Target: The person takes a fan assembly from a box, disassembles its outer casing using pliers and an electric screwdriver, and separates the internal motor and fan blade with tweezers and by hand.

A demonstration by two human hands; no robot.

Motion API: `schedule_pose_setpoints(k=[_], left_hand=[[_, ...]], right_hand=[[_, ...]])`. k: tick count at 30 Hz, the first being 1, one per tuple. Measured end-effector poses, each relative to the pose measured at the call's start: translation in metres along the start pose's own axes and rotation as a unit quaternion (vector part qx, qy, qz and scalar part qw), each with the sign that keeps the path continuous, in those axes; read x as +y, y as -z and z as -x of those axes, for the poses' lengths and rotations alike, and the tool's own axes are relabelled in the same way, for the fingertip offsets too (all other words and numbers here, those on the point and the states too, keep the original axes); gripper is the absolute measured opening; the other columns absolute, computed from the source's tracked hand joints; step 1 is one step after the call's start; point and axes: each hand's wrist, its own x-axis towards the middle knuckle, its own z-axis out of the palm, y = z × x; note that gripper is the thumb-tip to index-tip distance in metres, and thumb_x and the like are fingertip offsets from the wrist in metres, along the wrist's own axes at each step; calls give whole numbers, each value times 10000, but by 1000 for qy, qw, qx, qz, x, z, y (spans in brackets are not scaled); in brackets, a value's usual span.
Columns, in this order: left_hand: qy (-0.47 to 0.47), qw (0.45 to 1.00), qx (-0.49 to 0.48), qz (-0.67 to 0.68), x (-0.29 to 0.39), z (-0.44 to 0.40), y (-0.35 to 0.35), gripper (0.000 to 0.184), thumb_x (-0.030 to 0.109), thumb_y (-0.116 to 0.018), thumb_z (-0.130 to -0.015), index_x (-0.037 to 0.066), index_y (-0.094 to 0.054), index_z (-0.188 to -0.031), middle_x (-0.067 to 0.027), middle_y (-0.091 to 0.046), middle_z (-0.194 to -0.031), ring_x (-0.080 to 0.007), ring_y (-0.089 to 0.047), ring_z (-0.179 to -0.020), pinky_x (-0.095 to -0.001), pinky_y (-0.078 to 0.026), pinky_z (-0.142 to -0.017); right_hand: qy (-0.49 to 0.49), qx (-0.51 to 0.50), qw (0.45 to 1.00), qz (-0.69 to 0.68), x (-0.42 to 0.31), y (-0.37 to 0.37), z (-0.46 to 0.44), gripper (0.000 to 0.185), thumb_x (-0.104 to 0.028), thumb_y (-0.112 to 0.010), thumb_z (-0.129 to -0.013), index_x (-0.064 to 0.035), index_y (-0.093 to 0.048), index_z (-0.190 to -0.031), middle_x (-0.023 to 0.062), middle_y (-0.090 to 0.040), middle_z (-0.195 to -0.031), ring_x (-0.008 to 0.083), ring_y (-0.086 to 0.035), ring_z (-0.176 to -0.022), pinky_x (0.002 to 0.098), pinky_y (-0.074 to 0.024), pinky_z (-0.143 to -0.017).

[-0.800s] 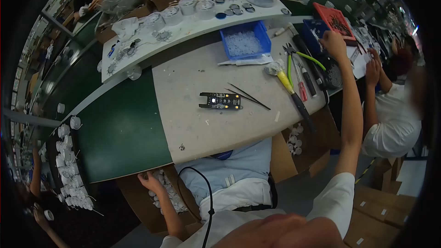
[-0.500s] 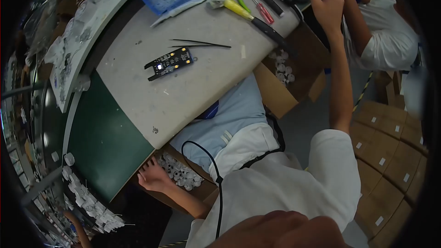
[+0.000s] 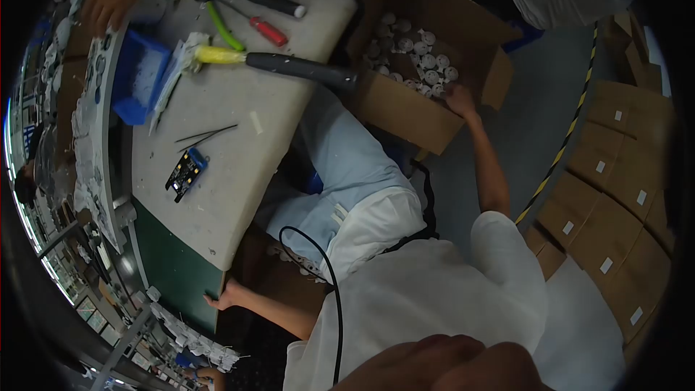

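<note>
My right hand (image 3: 460, 100) is at the near right corner of an open cardboard box (image 3: 405, 117), its fingers beside the white round plastic parts (image 3: 428, 62) heaped inside. The fingers look bent, but they are too small and dim to show whether they hold a part. At the edge of the green mat (image 3: 174, 268), my left hand (image 3: 226, 295) touches the table edge with its fingers stretched out and nothing in them. A black circuit board (image 3: 185, 174) with yellow squares and a small white light lies on the grey worktop (image 3: 239, 174). Black tweezers (image 3: 207, 137) lie just beyond it.
A yellow-and-black-handled hammer (image 3: 289, 66), a red screwdriver (image 3: 268, 31), a black-handled tool (image 3: 271, 1) and green pliers (image 3: 217, 25) lie on the worktop. Near them is a blue tray (image 3: 134, 101). Another person's hand (image 3: 108, 7) is upper left. Stacked cartons (image 3: 608, 195) stand right.
My view has turned toward the right. My right hand has come down from above the tools to the cardboard box. My left hand stays at the table edge. Another person's hand now shows upper left.
</note>
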Motion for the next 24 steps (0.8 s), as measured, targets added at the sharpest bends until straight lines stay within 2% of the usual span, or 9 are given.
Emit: schedule_pose_setpoints(k=[4,8,13,15,16,17,18,19,24], left_hand=[[-25,999,15,-25,14,-36,18,673,218,-681,-642,-44,-519,-1240,-273,-486,-1269,-421,-471,-1190,-570,-377,-974],[-69,991,83,-82,18,-37,4,659,250,-697,-626,-31,-524,-1196,-244,-505,-1222,-416,-488,-1145,-544,-386,-937],[-50,989,28,-139,46,-80,18,629,257,-700,-633,0,-533,-1182,-226,-523,-1187,-397,-496,-1134,-512,-405,-929],[-62,972,75,-212,61,-96,17,579,296,-701,-653,11,-573,-1141,-194,-556,-1165,-381,-501,-1123,-498,-407,-932],[-101,969,86,-209,56,-71,11,554,307,-700,-664,15,-592,-1122,-174,-567,-1169,-360,-505,-1115,-482,-410,-934],[-10,976,66,-209,76,-91,16,543,322,-710,-678,24,-607,-1120,-154,-580,-1162,-329,-518,-1091,-461,-419,-933],[82,973,49,-208,97,-114,22,534,337,-721,-692,32,-622,-1118,-133,-593,-1156,-299,-531,-1066,-440,-428,-933],[72,971,47,-221,115,-108,3,534,337,-721,-692,32,-622,-1118,-133,-593,-1156,-299,-531,-1066,-440,-428,-933],[11,939,14,-343,130,-65,-35,514,322,-683,-744,35,-599,-1163,-124,-587,-1177,-281,-526,-1076,-423,-430,-940]], right_hand=[[-93,-140,982,89,44,-40,-32,433,-267,-696,-779,-15,-667,-1130,215,-650,-1145,377,-640,-1038,462,-523,-875],[-182,-159,970,30,57,-76,-48,450,-276,-647,-845,-60,-611,-1238,215,-613,-1211,406,-608,-1087,488,-516,-917],[-205,-165,965,18,59,-103,-58,529,-198,-532,-949,-116,-375,-1448,208,-362,-1471,423,-475,-1254,541,-488,-1000],[-175,-212,961,16,91,-143,-79,573,-183,-519,-961,-137,-308,-1492,211,-287,-1511,446,-444,-1275,566,-473,-1016],[-189,-201,961,20,88,-154,-73,552,-182,-507,-963,-129,-324,-1481,218,-298,-1506,448,-439,-1282,566,-471,-1009],[-202,-185,961,29,86,-150,-75,532,-181,-495,-966,-121,-340,-1471,225,-308,-1502,451,-433,-1289,566,-468,-1003],[-186,-127,973,47,82,-150,-73,442,-186,-494,-943,-72,-433,-1366,231,-431,-1400,422,-495,-1234,535,-475,-984],[-170,-71,981,67,82,-155,-66,381,-191,-493,-920,-23,-526,-1261,237,-554,-1299,393,-557,-1178,504,-482,-964],[-166,-107,979,55,154,-219,-91,417,-230,-531,-904,-37,-516,-1274,268,-542,-1277,429,-546,-1178,521,-477,-961]])
